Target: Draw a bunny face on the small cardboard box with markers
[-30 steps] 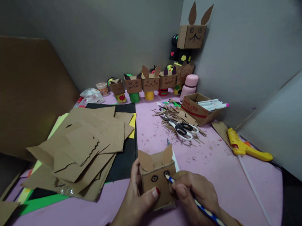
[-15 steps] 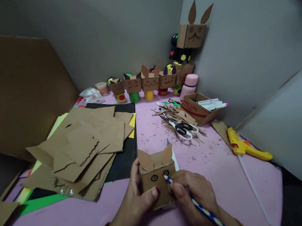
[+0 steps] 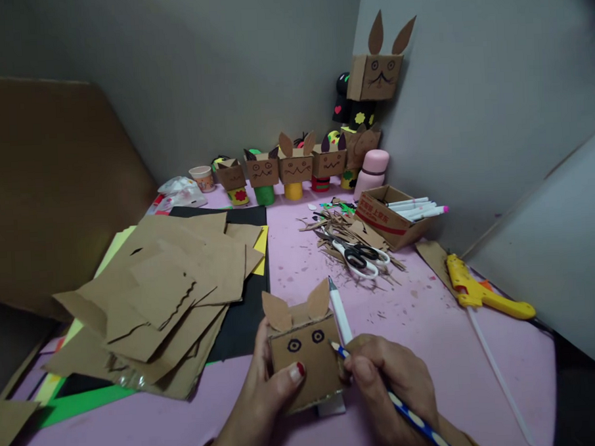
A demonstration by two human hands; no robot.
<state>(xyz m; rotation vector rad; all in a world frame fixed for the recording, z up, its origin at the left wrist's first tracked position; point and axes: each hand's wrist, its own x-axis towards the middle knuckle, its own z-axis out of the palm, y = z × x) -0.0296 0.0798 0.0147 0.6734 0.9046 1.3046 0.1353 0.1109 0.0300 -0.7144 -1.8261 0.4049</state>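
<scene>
My left hand [image 3: 266, 398] grips a small cardboard box head [image 3: 303, 361] with two brown ears and two drawn ring eyes, thumb pressed on its front face. My right hand [image 3: 386, 383] is closed round a blue pencil with white dots [image 3: 409, 418]. The pencil tip rests just right of the box's right eye. A white marker [image 3: 340, 316] lies on the pink tabletop [image 3: 420, 323] behind the box, its tip pointing away.
A pile of brown cardboard sheets [image 3: 172, 294] over black and green paper lies left. Scissors [image 3: 361, 256] sit among cardboard scraps, beside a small carton of markers [image 3: 400, 215]. A yellow glue gun [image 3: 483, 294] lies right. Finished cardboard animal figures [image 3: 295, 167] line the back wall.
The box has shifted slightly left and tilted back in my left hand. The pencil tip has come off the right eye to the box's right edge, uncovering the white marker behind.
</scene>
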